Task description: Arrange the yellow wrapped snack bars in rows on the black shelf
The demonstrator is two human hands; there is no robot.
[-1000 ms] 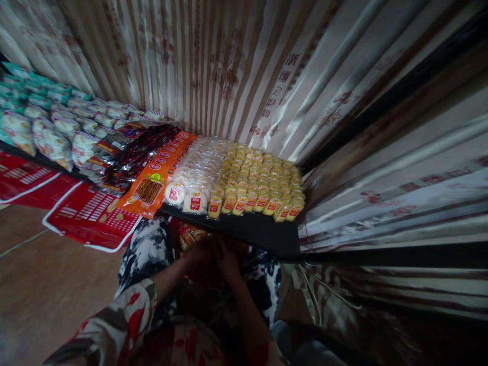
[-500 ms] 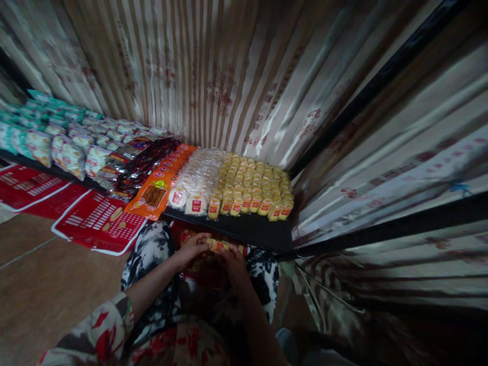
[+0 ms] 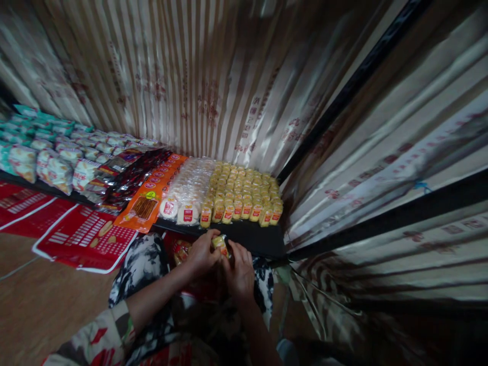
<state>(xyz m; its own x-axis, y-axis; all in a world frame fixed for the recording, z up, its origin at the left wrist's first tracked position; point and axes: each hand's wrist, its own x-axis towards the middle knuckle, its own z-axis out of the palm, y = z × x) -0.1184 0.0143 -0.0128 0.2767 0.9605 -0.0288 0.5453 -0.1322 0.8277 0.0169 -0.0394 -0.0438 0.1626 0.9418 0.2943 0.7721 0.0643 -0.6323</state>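
My left hand [image 3: 201,254] and my right hand [image 3: 240,268] are together just below the front edge of a black shelf [image 3: 251,241]. Both grip small yellow snack packets [image 3: 221,244] with red labels, held up between the fingers. On the shelf right above stand rows of the same yellow packets [image 3: 244,195]. Beside them lie clear-wrapped white cakes [image 3: 188,188]. Under my hands sits a red bag [image 3: 183,250] holding more snacks, resting on my lap.
An orange snack pack [image 3: 148,198], dark red packs [image 3: 131,175] and white and green bags [image 3: 49,155] line the shelf leftward. Red printed panels [image 3: 84,236] hang from its front. A striped curtain [image 3: 213,91] backs the shelf. Wooden floor [image 3: 38,300] at left.
My hands rose from deep in the red bag up toward the shelf edge, bringing yellow packets with them. The view shifted slightly down and right.
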